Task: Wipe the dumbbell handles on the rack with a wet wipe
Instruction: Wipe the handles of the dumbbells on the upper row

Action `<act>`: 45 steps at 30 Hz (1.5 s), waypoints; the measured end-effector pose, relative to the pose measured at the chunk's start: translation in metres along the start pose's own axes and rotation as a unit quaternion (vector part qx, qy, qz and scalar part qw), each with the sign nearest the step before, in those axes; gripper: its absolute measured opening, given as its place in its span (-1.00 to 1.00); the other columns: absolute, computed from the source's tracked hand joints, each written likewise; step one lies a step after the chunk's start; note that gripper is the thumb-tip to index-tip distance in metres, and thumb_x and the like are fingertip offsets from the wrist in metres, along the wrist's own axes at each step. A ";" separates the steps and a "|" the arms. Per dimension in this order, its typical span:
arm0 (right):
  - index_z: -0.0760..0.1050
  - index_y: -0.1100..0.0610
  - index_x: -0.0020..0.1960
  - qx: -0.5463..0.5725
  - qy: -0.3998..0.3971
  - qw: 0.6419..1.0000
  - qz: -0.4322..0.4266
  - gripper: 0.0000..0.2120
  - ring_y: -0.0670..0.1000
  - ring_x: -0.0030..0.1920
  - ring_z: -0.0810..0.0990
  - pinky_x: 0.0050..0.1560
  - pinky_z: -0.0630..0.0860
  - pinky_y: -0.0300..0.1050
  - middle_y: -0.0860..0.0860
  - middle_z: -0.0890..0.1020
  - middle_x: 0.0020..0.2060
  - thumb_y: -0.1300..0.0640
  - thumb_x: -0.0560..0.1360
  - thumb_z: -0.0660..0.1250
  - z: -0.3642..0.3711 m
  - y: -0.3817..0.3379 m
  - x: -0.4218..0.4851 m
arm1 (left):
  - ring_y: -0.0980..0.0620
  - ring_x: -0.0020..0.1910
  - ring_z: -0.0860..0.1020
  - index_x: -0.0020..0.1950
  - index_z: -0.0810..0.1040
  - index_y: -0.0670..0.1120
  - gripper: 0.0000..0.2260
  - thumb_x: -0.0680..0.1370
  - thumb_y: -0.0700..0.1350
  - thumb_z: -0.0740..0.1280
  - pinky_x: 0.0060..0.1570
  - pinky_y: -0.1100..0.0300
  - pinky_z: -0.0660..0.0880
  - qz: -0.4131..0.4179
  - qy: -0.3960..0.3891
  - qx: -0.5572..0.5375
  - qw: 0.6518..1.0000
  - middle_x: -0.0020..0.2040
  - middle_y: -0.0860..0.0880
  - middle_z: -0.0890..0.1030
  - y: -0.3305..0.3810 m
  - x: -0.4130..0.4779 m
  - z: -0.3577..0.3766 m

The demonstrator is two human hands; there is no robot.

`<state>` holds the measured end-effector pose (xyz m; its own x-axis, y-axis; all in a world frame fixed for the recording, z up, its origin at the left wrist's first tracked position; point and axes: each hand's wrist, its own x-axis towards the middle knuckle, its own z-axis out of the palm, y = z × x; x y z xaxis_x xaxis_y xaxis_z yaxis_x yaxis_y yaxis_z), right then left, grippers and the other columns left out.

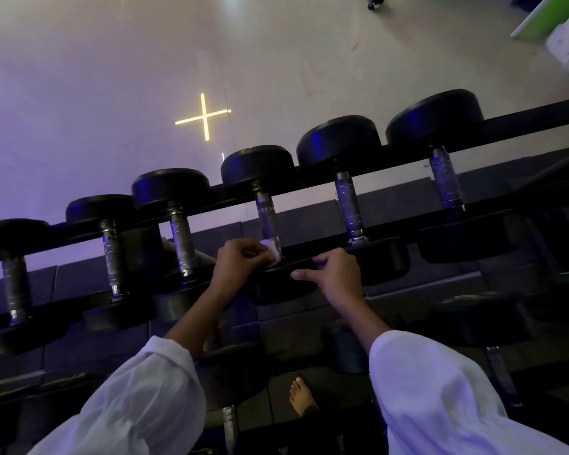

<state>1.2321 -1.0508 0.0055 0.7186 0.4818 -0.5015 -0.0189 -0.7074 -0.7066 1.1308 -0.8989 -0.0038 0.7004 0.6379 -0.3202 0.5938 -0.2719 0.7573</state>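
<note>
Backdrop: pale smooth surface (309,60), washed violet toward the left; wall or floor cannot be told. Light: one yellow glowing cross (203,116) on that surface. Far upper right: green-and-white panel (552,21), blurred. Floor: dark square mats (309,221) with visible seams, tinted blue-violet. Overall lighting dim and coloured.

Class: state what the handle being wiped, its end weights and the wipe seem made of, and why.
Handle: likely steel, shiny, with knurled grip. End weight: probably rubber-coated, matte black, dull highlights. Wet wipe: soft white sheet, maybe nonwoven fabric, crumpled in the left hand.
</note>
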 end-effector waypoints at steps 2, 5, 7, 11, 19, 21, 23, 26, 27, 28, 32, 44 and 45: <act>0.51 0.21 0.19 0.002 -0.001 1.000 -0.002 -0.44 0.05 0.09 0.58 -0.06 0.43 -0.24 0.10 0.62 0.07 0.00 0.28 0.53 0.001 0.001 0.001 | 0.09 -0.12 0.58 -0.11 0.66 -0.11 -0.95 0.44 -0.18 0.43 -0.11 0.35 0.42 0.085 -0.024 0.096 0.991 -0.12 0.00 0.63 0.008 0.007 0.003; 0.54 0.21 0.15 -0.002 -0.001 1.000 0.000 -0.47 0.04 0.06 0.60 -0.10 0.44 -0.23 0.09 0.64 0.02 0.00 0.27 0.54 0.001 0.002 0.002 | -0.03 -0.06 0.55 -0.10 0.66 -0.18 -0.85 0.53 -0.16 0.32 -0.11 0.25 0.37 0.221 -0.100 0.261 0.934 -0.05 -0.10 0.61 0.024 0.024 0.012; 0.57 0.20 0.10 -0.005 -0.005 1.000 -0.001 -0.53 0.02 0.00 0.61 -0.14 0.43 -0.22 0.08 0.65 -0.03 0.00 0.27 0.54 0.002 0.003 0.004 | -0.07 -0.06 0.55 -0.12 0.63 -0.17 -0.85 0.54 -0.17 0.29 -0.13 0.17 0.39 0.259 -0.140 0.335 0.895 -0.06 -0.11 0.60 0.030 0.037 0.019; 0.59 0.20 0.04 -0.003 -0.011 1.000 -0.002 -0.59 0.00 -0.05 0.61 -0.17 0.44 -0.23 0.06 0.66 -0.08 0.02 0.28 0.54 0.003 0.003 0.004 | -0.07 0.00 0.55 -0.05 0.60 -0.17 -0.84 0.56 -0.13 0.26 -0.03 0.12 0.46 0.289 -0.197 0.373 0.860 -0.04 -0.11 0.59 0.026 0.043 0.014; 0.58 0.20 0.04 -0.006 -0.010 1.000 0.004 -0.57 -0.03 -0.09 0.59 -0.26 0.39 -0.26 0.05 0.66 -0.08 0.00 0.27 0.54 0.003 0.003 0.005 | -0.07 0.08 0.55 0.07 0.63 -0.17 -0.81 0.56 -0.15 0.27 0.05 0.15 0.44 0.315 -0.211 0.347 0.858 0.05 -0.12 0.61 0.024 0.041 0.007; 0.58 0.19 0.04 -0.009 -0.009 1.000 0.006 -0.57 -0.01 -0.07 0.61 -0.23 0.41 -0.24 0.06 0.66 -0.09 -0.01 0.26 0.55 0.004 0.004 0.006 | -0.04 0.14 0.50 0.11 0.59 -0.12 -0.83 0.56 -0.16 0.28 0.10 0.15 0.45 0.314 -0.222 0.400 0.832 0.11 -0.08 0.57 0.026 0.048 0.020; 0.58 0.18 0.04 -0.012 -0.007 1.000 0.010 -0.55 0.00 -0.06 0.62 -0.23 0.41 -0.24 0.05 0.66 -0.08 -0.02 0.26 0.55 0.005 0.005 0.007 | -0.03 0.13 0.52 0.11 0.59 -0.13 -0.82 0.56 -0.15 0.27 0.09 0.17 0.44 0.306 -0.210 0.377 0.848 0.10 -0.08 0.58 0.025 0.048 0.019; 0.56 0.19 0.09 -0.010 -0.004 1.000 0.007 -0.50 0.02 0.02 0.61 -0.16 0.44 -0.25 0.06 0.65 -0.03 -0.03 0.26 0.55 0.004 0.004 0.006 | -0.02 0.08 0.56 0.10 0.62 -0.17 -0.79 0.57 -0.14 0.27 0.10 0.23 0.41 0.266 -0.169 0.269 0.910 0.08 -0.10 0.62 0.018 0.025 0.000; 0.54 0.20 0.13 -0.011 -0.002 1.000 0.006 -0.48 0.03 0.05 0.60 -0.11 0.44 -0.24 0.07 0.63 0.01 -0.02 0.26 0.54 0.004 0.004 0.005 | 0.00 0.08 0.56 0.11 0.62 -0.16 -0.81 0.56 -0.17 0.28 0.13 0.25 0.41 0.233 -0.144 0.230 0.934 0.09 -0.08 0.62 0.012 0.017 -0.005; 0.53 0.20 0.16 -0.010 -0.001 1.000 0.006 -0.46 0.04 0.09 0.58 -0.07 0.44 -0.23 0.08 0.62 0.05 -0.02 0.27 0.54 0.003 0.003 0.004 | 0.02 0.07 0.56 0.11 0.62 -0.14 -0.81 0.55 -0.19 0.29 0.12 0.23 0.44 0.189 -0.123 0.197 0.954 0.07 -0.06 0.62 0.005 0.009 -0.009; 0.52 0.21 0.18 -0.012 0.003 1.000 0.001 -0.45 0.05 0.11 0.58 -0.05 0.43 -0.24 0.11 0.61 0.09 0.00 0.29 0.53 0.001 0.000 0.001 | 0.07 -0.13 0.61 -0.05 0.65 -0.06 -0.90 0.51 -0.08 0.36 -0.09 0.15 0.52 0.017 -0.096 0.037 0.995 -0.15 -0.01 0.65 -0.009 -0.003 -0.012; 0.50 0.22 0.19 -0.009 0.002 1.000 -0.003 -0.46 0.05 0.12 0.57 -0.04 0.42 -0.24 0.11 0.60 0.09 0.00 0.30 0.52 0.000 -0.001 0.000 | 0.14 -0.17 0.56 -0.11 0.61 -0.15 -0.97 0.48 -0.21 0.38 -0.08 0.25 0.49 -0.098 -0.111 -0.052 0.988 -0.18 -0.01 0.61 -0.002 0.009 -0.011; 0.50 0.21 0.19 -0.011 0.003 1.000 -0.001 -0.46 0.06 0.11 0.57 -0.03 0.44 -0.22 0.11 0.61 0.09 0.00 0.30 0.52 0.000 0.000 0.001 | 0.14 -0.18 0.56 -0.11 0.61 -0.16 -0.97 0.48 -0.22 0.39 -0.09 0.26 0.48 -0.097 -0.105 -0.058 0.988 -0.19 -0.01 0.61 -0.002 0.009 -0.010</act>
<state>1.2327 -1.0502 0.0052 0.7228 0.4806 -0.4965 -0.0018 -0.7172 -0.6968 1.1317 -0.8853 -0.0021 0.6520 0.5034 -0.5670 0.6839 -0.0674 0.7265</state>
